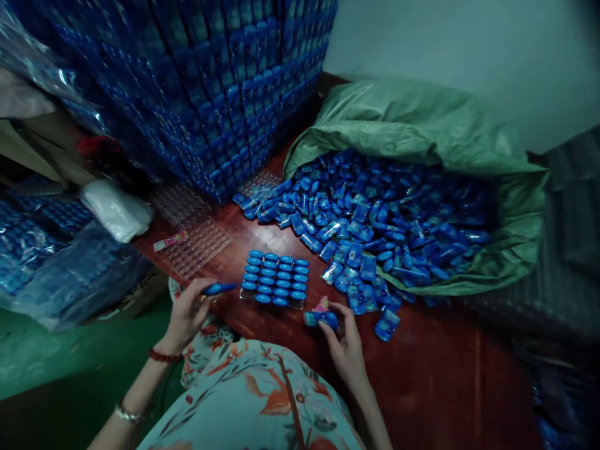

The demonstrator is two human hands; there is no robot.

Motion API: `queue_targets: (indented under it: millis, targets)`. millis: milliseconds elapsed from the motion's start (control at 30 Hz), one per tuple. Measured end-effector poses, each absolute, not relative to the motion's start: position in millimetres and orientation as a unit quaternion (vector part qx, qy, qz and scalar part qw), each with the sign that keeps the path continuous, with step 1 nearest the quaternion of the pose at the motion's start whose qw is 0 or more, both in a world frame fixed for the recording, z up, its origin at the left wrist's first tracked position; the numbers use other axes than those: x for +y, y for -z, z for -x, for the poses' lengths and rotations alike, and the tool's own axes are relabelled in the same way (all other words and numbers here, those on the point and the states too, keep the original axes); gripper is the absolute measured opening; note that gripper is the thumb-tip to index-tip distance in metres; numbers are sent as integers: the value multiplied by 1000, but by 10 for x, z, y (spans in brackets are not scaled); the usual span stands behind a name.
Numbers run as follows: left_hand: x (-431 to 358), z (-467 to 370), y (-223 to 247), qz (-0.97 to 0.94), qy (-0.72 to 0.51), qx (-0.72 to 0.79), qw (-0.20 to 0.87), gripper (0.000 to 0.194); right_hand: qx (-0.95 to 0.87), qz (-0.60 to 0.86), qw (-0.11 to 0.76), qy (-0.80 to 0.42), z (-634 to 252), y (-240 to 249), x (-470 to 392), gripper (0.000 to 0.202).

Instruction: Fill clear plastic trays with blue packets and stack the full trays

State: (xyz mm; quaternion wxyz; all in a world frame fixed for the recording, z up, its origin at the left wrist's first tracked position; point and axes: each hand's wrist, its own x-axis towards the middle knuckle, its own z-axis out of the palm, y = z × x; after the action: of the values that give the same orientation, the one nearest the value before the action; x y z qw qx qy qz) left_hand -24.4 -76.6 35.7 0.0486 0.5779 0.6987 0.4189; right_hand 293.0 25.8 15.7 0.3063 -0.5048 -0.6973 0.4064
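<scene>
Left to right along the bench [435, 375]: beyond its left edge, film-wrapped blue goods [42, 250] stand lower down, with a white plastic bundle [117, 211] near that edge. On the bench's left part lie clear cavity sheets [199, 247], a pink-and-white packet [170, 241] resting across one. Left hand [187, 312], near the left edge, fingers closed on a slim blue piece [219, 289], its tip pointing toward the tray. Behind, a tall stack [225, 100] of blue goods closes off the far left corner. Mid-bench, toward the near edge: clear tray [296, 305], blue rounded pieces [266, 281] seated in four columns; lower rim showing, apart from both hands. Right hand [344, 331], just off the tray's near right corner, thumb and fingers narrowed on a blue pack [323, 319]; a pink scrap [322, 304] shows at its upper side, attachment unclear. Step in hand, judged: handling single pieces, one per hand, beside the tray. Next move, judged: calls for a steady pinch and care not to knock the seated columns. Right of this, a loose heap [375, 237] spills from a green sack [422, 140] at the far right part; it crowds the right hand's outer side, one stray pack [387, 324] lying nearest the near edge. Beyond the right edge, dark stacked material [574, 231], too dim to identify.
</scene>
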Motion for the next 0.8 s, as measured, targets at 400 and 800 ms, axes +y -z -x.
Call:
queue_targets:
  millis: [400,800]
  targets:
    - [-673,11,52,-745,-308,589,56,43,-888,250,299,-244,-2653,-52,471,34]
    - [-436,149,-280,-784,-218,562,148,38,-958,267,71,-82,-2443,-451,475,33]
